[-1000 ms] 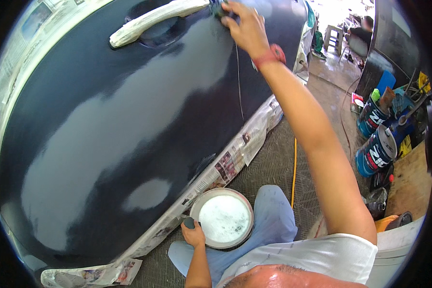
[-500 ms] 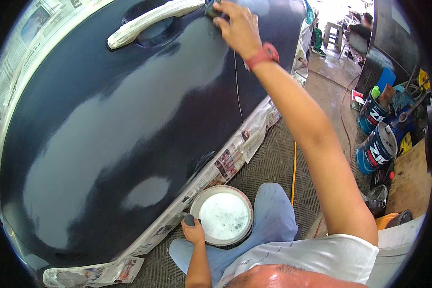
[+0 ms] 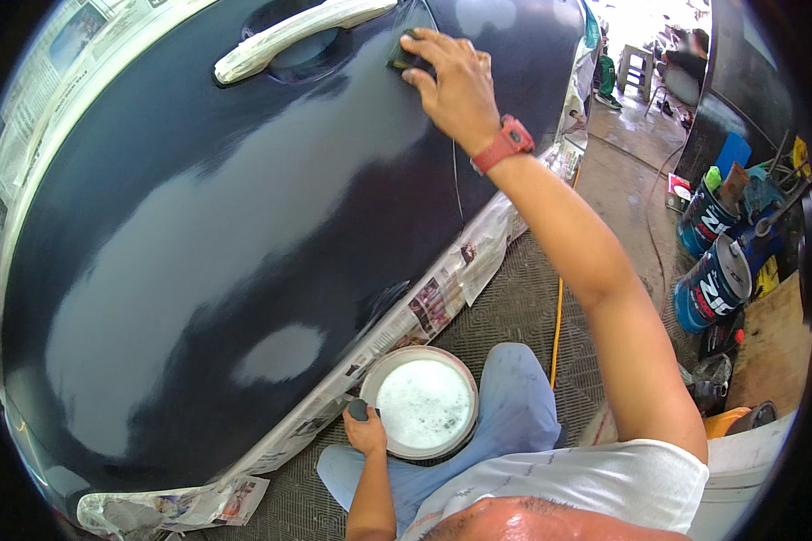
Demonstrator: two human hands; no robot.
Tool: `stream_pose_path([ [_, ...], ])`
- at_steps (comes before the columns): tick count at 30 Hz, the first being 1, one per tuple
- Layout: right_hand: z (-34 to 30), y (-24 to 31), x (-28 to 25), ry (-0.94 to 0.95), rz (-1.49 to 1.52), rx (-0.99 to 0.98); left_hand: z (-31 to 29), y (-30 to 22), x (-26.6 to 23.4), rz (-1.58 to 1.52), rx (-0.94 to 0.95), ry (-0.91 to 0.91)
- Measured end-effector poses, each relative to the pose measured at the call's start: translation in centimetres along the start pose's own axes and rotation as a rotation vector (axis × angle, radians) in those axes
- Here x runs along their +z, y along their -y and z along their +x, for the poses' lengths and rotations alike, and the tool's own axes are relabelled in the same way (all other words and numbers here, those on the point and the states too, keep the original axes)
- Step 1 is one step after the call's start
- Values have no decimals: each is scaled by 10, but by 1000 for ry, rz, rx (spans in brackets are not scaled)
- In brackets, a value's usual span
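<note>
My right hand [image 3: 458, 90] reaches far up and presses a dark sanding block [image 3: 402, 56] against the car panel [image 3: 271, 212], just below the masked door handle [image 3: 289, 41]. Fingers and thumb grip the block's near side. The panel is dark, with a long dull grey patch and a smaller pale oval lower down. Low at the front, my left hand [image 3: 367, 435] closes around a small dark grey pad [image 3: 358, 410], beside the left rim of a round bucket [image 3: 404, 355]. Whitish, foamy water [image 3: 424, 404] fills the bucket, which stands between my legs.
Newspaper masking [image 3: 438, 302] runs along the panel's lower edge. A yellow hose [image 3: 557, 334] lies on the patterned mat [image 3: 519, 288]. Blue drums [image 3: 713, 284] and tools crowd the right side. Beyond a stool [image 3: 636, 72], another person [image 3: 690, 63] sits at the far right.
My right hand has come slightly down and right with the block, away from the handle's end. My left hand stays by the bucket with the pad.
</note>
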State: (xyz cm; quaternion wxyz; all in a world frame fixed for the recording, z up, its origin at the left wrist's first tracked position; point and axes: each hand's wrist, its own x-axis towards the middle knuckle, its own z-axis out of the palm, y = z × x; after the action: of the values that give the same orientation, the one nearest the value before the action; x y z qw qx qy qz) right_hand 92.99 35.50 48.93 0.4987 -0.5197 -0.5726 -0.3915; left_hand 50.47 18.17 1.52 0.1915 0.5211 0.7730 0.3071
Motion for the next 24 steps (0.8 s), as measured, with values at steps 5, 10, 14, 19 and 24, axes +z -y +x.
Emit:
stream_pose_path([
  [5, 59, -31, 8, -35, -51, 225, -1, -2, 9, -16, 27, 10],
  [10, 3, -5, 3, 5, 14, 91, -1, -2, -2, -18, 12, 1],
  [14, 51, -31, -2, 15, -39, 204, -1, 0, 9, -32, 38, 4],
  [19, 12, -19, 8, -30, 20, 113, 2, 0, 4, -34, 23, 13],
  [24, 44, -38, 2, 19, -10, 218, -5, 1, 4, -10, 21, 19],
])
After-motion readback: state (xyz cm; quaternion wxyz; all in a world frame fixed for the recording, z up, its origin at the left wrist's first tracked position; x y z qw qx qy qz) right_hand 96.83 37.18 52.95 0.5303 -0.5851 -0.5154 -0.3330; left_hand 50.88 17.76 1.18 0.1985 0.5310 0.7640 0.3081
